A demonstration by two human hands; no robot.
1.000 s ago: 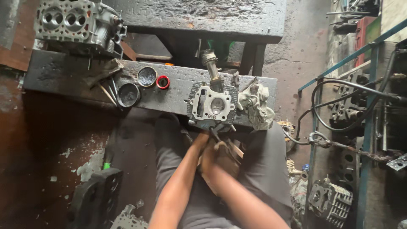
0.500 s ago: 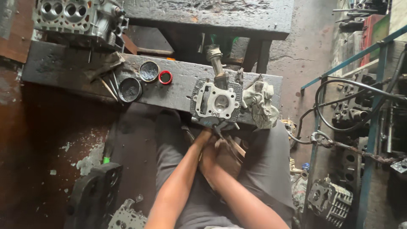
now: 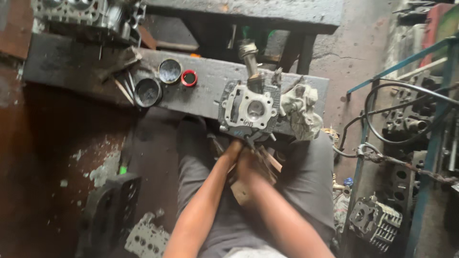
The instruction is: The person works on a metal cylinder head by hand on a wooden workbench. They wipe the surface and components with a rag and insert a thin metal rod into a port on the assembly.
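Here: two hands, left hand [image 3: 233, 152], right hand [image 3: 248, 165], below one cylinder head [image 3: 249, 112]; three round tins [image 3: 169, 70].

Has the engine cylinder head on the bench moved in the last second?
No. The cylinder head sits on the same spot of the bench slab, right of the red-rimmed cap and beside the rag; only the camera shifted.

On the grimy bench [image 3: 62, 67] sit 2 dark round tins [image 3: 148, 91], a red-rimmed cap [image 3: 189, 78] and a crumpled rag [image 3: 300, 109].
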